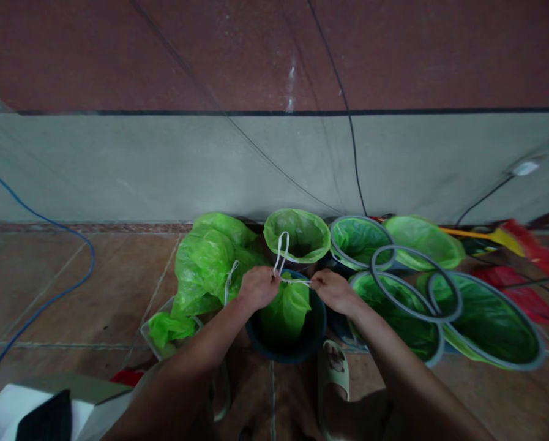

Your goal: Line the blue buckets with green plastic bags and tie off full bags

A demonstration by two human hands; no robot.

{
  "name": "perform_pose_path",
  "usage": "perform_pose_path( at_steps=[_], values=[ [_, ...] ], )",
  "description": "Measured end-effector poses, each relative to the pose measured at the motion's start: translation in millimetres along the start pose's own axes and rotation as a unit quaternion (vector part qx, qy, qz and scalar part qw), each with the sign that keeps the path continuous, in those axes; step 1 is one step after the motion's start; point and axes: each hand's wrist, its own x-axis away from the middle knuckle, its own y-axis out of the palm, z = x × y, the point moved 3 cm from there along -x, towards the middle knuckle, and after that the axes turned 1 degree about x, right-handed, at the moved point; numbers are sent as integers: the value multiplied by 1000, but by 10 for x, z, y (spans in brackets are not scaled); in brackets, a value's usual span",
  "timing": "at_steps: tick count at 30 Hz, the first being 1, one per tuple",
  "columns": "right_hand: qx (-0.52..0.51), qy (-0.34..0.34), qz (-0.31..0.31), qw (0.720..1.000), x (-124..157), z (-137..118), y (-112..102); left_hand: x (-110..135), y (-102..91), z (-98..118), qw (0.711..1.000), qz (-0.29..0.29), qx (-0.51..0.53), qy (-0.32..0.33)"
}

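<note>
A green plastic bag [286, 309] with a gathered top stands inside a dark blue bin [317, 331] between my feet. Both hands grip its white drawstring [296, 281], stretched level across the bag's neck. My left hand [259, 286] is closed on the string at the left, where a white loop rises above it. At the right, my right hand [333, 291] pinches the other end of the string. A full green bag [210, 257] with a white tie sits just beyond my left hand. Behind the blue bin is another bin lined with a green bag [297, 229].
Several green-lined bins with grey rims [489, 318] stand at the right, a loose grey ring [416, 248] lying across them. A red dustpan [522, 291] and a broom [526, 242] lie beyond. At the left are a clear container [155, 343], a blue cable [49, 300] and a white box [90, 416].
</note>
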Motion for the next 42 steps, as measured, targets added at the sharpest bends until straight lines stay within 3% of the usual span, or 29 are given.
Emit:
perform_pose_path(
  at_steps=[3, 5, 7, 9, 11, 14, 18, 22, 27, 31, 34, 37, 42],
  values=[
    [-177, -28, -12, 984, -8, -30, 26, -32, 18, 11, 986, -8, 166, -31],
    [-304, -32, -9, 952, 4, -83, 16, -48, 32, 27, 954, 5, 296, -55],
    [-413, -14, -5, 911, 30, -138, -10, -52, 49, 45, 895, 13, 438, -85],
    [-489, 17, -21, 872, 59, -181, -30, -48, 55, 80, 817, -1, 568, -99],
    [-526, 43, -37, 848, 82, -198, -47, -39, 38, 123, 753, -23, 650, -96],
    [-539, 46, -25, 840, 91, -187, -75, -18, 11, 173, 720, -66, 685, -90],
    [-544, 10, -15, 839, 88, -205, -86, 12, 56, 196, 723, -106, 675, -104],
    [-500, -42, -53, 864, 107, -273, -63, 20, 121, 181, 727, -100, 671, -103],
    [-443, -61, -90, 890, 145, -324, -60, 27, 167, 206, 809, -112, 576, -22],
    [-528, -47, -74, 845, 143, -342, -116, 72, 202, 285, 852, -130, 505, 42],
    [-567, 18, -41, 822, 119, -283, -111, 91, 193, 310, 852, -116, 509, 38],
    [-535, 56, -58, 841, 112, -237, -36, 87, 149, 318, 848, -114, 515, 46],
    [-502, 43, -89, 859, 113, -221, 42, 57, 100, 295, 835, -99, 541, 27]
  ],
)
